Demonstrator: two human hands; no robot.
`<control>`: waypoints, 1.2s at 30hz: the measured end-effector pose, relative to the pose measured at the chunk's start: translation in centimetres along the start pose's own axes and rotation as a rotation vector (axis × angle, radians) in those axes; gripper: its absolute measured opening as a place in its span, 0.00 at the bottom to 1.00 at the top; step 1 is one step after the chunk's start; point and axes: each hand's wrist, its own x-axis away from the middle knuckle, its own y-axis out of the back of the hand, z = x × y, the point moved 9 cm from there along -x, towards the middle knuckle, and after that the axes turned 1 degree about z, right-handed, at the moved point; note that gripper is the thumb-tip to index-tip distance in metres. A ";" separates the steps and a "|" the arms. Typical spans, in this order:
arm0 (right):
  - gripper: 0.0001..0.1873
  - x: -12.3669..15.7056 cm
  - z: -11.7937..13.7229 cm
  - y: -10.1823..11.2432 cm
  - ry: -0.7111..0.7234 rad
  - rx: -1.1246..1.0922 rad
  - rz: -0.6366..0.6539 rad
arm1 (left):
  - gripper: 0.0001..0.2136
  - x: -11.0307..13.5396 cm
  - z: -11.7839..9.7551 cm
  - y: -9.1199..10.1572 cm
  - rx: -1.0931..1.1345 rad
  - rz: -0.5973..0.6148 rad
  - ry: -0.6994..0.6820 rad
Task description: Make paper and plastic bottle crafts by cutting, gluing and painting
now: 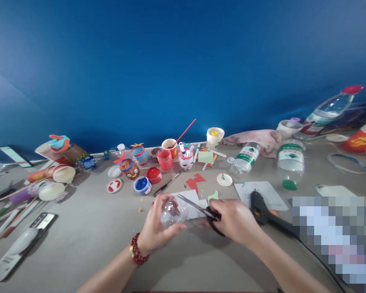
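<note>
My left hand (155,228), with a red bead bracelet at the wrist, is closed around a small clear plastic piece (172,211) that looks like part of a bottle. My right hand (234,219) grips black-handled scissors (201,209), blades open and pointing left at the plastic piece. Both hands hover just above the grey table (88,240) near its middle. White paper (190,197) lies under the scissors.
A black glue gun (260,207) with its cord lies right of my right hand. Open paint pots (142,185), paper cups (56,173), a cup of markers (185,158), plastic bottles (290,160), paper scraps and a phone (42,221) crowd the table.
</note>
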 end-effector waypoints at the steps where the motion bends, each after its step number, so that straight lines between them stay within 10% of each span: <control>1: 0.21 0.0 0.0 0.0 0.004 0.003 -0.002 | 0.26 0.0 0.0 0.0 0.008 0.001 0.002; 36: 0.21 0.1 -0.1 -0.4 0.102 0.001 0.035 | 0.23 0.3 0.4 -2.0 0.693 0.318 0.192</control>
